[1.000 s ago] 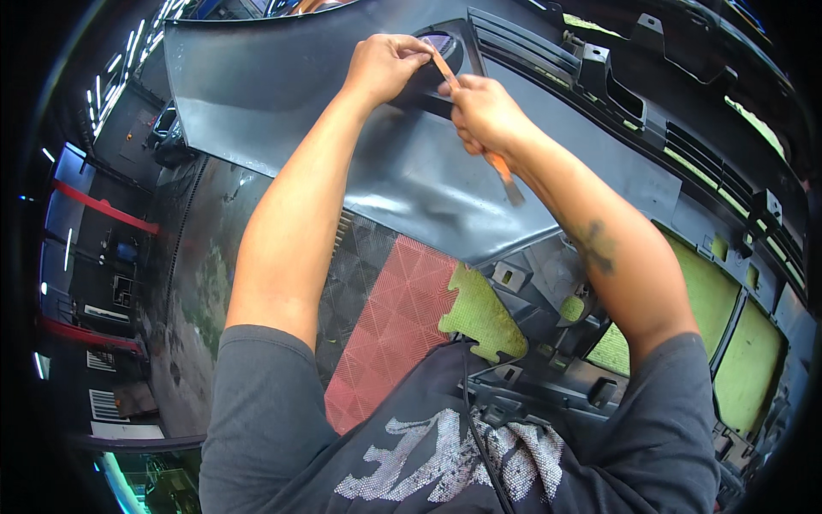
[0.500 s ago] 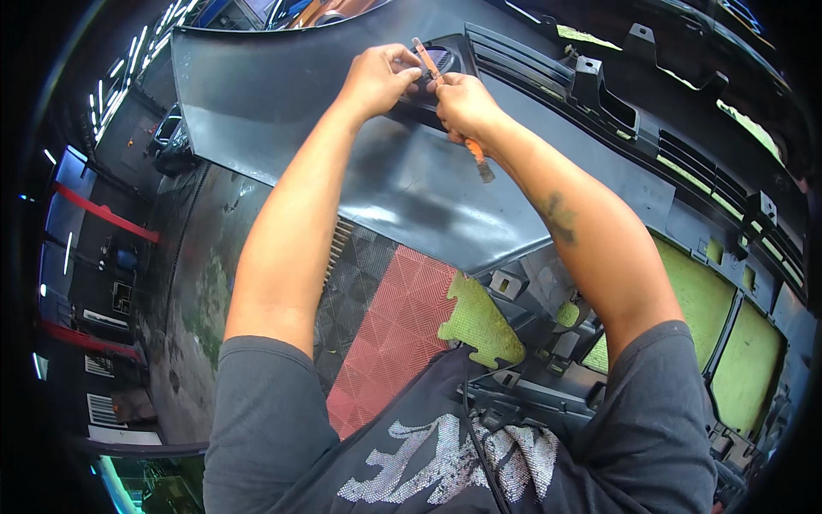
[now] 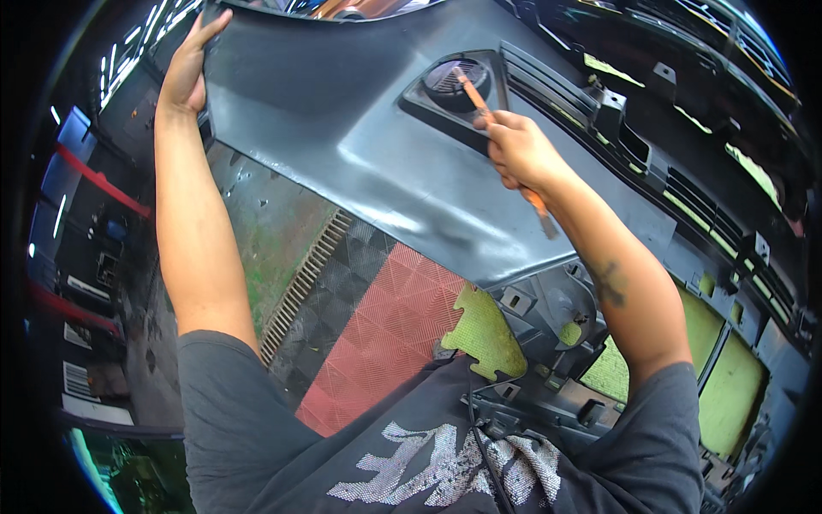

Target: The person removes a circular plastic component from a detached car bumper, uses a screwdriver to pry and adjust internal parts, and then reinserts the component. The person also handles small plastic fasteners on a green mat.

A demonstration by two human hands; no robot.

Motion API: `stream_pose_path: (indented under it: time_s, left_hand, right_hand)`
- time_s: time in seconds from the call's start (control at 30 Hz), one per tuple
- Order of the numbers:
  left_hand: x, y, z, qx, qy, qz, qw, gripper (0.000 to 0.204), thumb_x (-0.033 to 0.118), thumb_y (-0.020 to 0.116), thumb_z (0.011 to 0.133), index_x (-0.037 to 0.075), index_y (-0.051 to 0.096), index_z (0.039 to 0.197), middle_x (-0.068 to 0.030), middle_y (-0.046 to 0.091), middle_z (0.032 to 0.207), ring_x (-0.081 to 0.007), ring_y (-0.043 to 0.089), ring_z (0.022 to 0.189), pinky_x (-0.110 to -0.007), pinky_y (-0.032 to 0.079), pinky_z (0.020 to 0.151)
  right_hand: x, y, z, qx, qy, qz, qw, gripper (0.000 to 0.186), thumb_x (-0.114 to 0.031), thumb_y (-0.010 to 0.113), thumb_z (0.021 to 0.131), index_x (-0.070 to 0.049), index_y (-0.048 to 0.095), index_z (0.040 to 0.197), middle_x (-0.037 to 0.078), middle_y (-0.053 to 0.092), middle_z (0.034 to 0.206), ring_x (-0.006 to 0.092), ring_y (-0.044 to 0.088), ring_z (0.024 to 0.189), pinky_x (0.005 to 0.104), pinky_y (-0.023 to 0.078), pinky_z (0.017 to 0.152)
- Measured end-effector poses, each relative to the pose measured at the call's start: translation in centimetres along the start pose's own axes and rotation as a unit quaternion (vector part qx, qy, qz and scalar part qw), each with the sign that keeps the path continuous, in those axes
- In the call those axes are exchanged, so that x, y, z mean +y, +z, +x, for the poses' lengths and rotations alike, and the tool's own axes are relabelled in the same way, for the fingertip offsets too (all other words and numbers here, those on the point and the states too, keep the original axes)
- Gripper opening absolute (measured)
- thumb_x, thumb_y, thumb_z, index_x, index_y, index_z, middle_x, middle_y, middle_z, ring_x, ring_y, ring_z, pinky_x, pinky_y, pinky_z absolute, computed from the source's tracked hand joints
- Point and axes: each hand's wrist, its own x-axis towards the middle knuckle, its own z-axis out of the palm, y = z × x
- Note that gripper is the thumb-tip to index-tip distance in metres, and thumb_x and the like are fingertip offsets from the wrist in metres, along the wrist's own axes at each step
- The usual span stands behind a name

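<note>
A large glossy dark-grey car bumper [image 3: 377, 184] spans the upper middle. My left hand [image 3: 187, 75] holds its far left edge, with the thumb stretched along the edge and the other fingers mostly hidden. In my right hand [image 3: 518, 147] is a slim orange-handled brush [image 3: 533, 202], its grey bristle-like end pointing down toward my forearm. The other, narrow end of the handle reaches over a round black lamp-like insert [image 3: 445, 79]. That insert sits in a black recess of the bumper. Whether the handle touches it, I cannot tell.
Black slatted grille parts and brackets [image 3: 612, 103] run along the right. Below the bumper lie red floor tiles [image 3: 377, 321], a yellow-green tile [image 3: 484, 334] and a floor grate [image 3: 300, 291]. More black plastic parts [image 3: 556, 394] lie close to my body.
My left hand has left the round insert and moved left to the bumper's edge. My right hand has shifted slightly right and down, still holding the brush. The view has shifted a little.
</note>
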Motion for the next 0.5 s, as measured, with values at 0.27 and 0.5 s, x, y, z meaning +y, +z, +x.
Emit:
stream_pose_path:
  time_s: [0.27, 0.5]
  left_hand:
    - [1.5, 2.7, 1.5, 0.065, 0.011, 0.118, 0.991, 0.066, 0.026, 0.065, 0.104, 0.005, 0.036, 0.159, -0.0060, 0.064, 0.135, -0.0130, 0.068, 0.111, -0.029, 0.057, 0.092]
    - [-0.2, 3.6, 0.2, 0.147, 0.124, 0.180, 0.965, 0.047, 0.026, 0.056, 0.106, -0.001, 0.054, 0.145, -0.0120, 0.064, 0.135, -0.0204, 0.059, 0.125, -0.033, 0.044, 0.109]
  right_hand:
    - [-1.7, 1.6, 3.3, 0.034, -0.004, 0.070, 0.997, 0.029, -0.014, 0.040, 0.105, 0.000, 0.055, 0.126, -0.003, 0.041, 0.062, 0.0090, 0.034, 0.043, 0.0284, 0.026, 0.039]
    - [-2.4, 2.1, 1.9, 0.017, 0.017, 0.065, 0.998, 0.027, -0.013, 0.038, 0.107, -0.002, 0.051, 0.128, -0.005, 0.035, 0.059, 0.0071, 0.029, 0.041, 0.0260, 0.027, 0.039]
